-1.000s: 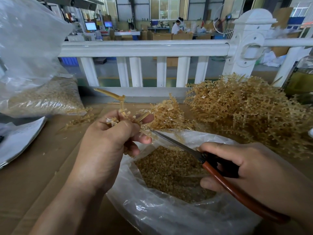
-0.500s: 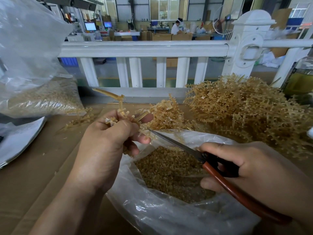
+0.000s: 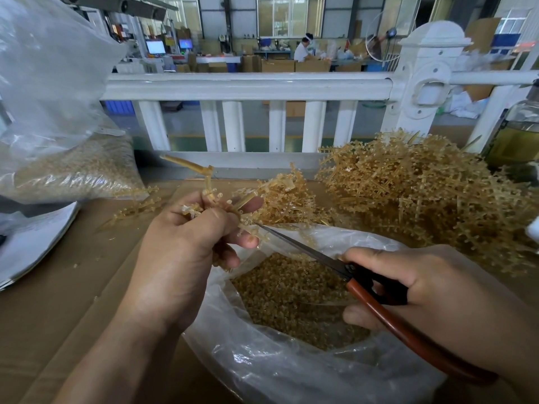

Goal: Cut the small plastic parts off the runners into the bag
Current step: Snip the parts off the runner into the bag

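Over the open bag (image 3: 291, 374), in the head view, I had the left hand (image 3: 186, 258) pinching a runner (image 3: 210, 196) between thumb and curled fingers, its lower branch touching the scissors (image 3: 306, 250) at their tip. The right hand (image 3: 437, 298) gripped the red handles, blades looking nearly together. Cut parts (image 3: 291, 295) lay below. A heap of runners (image 3: 423, 193) crowded the bag's far rim, a second bag (image 3: 73, 167) stood left, a white railing (image 3: 245, 86) behind

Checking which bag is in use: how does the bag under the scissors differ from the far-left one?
The near bag gapes open, parts exposed; the left bag shows parts only through plastic. The near bag lies under the scissors; the left bag sits off to the side, untouched. Both: clear plastic, tan parts.
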